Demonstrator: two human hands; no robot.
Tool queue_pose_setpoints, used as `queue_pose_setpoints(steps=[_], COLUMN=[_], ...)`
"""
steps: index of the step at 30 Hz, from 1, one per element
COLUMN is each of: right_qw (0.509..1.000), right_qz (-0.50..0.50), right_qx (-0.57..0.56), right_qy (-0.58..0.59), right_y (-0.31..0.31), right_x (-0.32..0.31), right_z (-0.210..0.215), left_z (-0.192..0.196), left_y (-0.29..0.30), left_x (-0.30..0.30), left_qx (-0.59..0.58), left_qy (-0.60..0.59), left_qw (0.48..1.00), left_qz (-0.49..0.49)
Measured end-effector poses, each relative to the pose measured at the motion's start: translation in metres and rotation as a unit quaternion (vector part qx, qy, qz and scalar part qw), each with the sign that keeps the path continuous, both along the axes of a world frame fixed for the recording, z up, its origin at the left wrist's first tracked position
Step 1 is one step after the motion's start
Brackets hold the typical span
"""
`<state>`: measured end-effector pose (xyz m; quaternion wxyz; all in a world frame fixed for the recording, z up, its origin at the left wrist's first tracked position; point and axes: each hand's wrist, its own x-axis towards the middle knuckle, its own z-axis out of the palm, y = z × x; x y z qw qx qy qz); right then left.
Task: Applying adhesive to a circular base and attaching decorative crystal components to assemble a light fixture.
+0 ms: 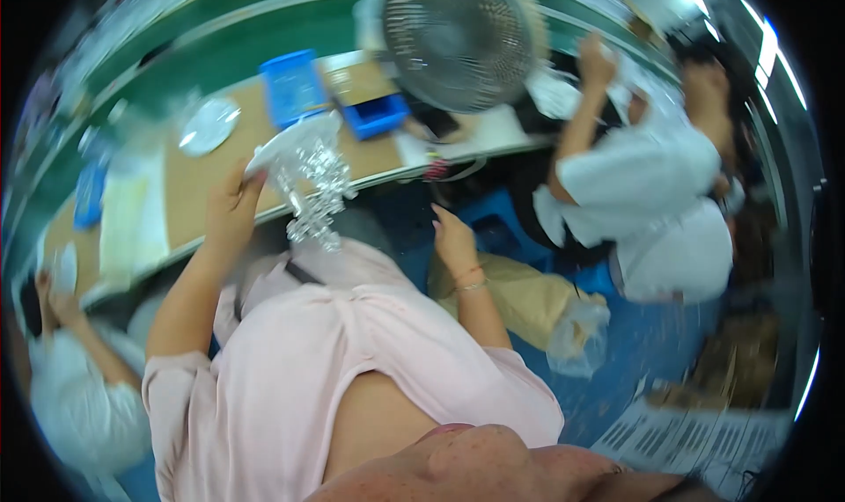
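Note:
My left hand (234, 196) grips the edge of a white plate (297, 136), tilted above the table's front edge. A mass of small shiny clear pieces (320, 189) spreads from the plate down toward my lap. Blur hides whether they are falling or hanging, and what they are. My right hand (454, 240) is raised beyond my lap, apart from the plate. Its thumb and forefinger look slightly apart, with nothing visible between them; the other fingers are mostly hidden.
On the tan table (251, 163) are a blue tray (294, 87), a blue bin (377, 117) and another white plate (209, 127). A large fan (465, 40) stands behind. Co-workers sit at right (647, 163) and left (88, 396). A brown sack (510, 300) lies beside me.

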<state>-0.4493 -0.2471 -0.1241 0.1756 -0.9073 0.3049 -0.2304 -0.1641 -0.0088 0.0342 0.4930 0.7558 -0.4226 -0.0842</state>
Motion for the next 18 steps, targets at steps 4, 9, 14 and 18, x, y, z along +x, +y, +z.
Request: queue_pose_setpoints(steps=[4, 9, 14, 18], right_qw=[0.844, 0.658, 0.544, 0.462], right_qz=[0.043, 0.062, 0.094, 0.113], right_qx=[0.517, 0.611, 0.676, 0.658], right_qy=[-0.137, -0.435, -0.488, -0.584], right_y=[0.015, 0.036, 0.031, 0.023], right_x=[0.024, 0.037, -0.017, -0.036], right_z=[0.000, 0.050, 0.030, 0.002], left_z=[0.020, -0.019, -0.024, -0.015], left_y=[-0.005, -0.063, -0.093, -0.092], left_x=[0.005, -0.039, -0.069, -0.071], left_qx=[-0.232, -0.190, -0.119, -0.341], left_qy=[-0.289, -0.390, -0.498, -0.434], left_qw=[0.922, 0.844, 0.717, 0.759], left_qz=[-0.109, -0.315, -0.474, -0.345])
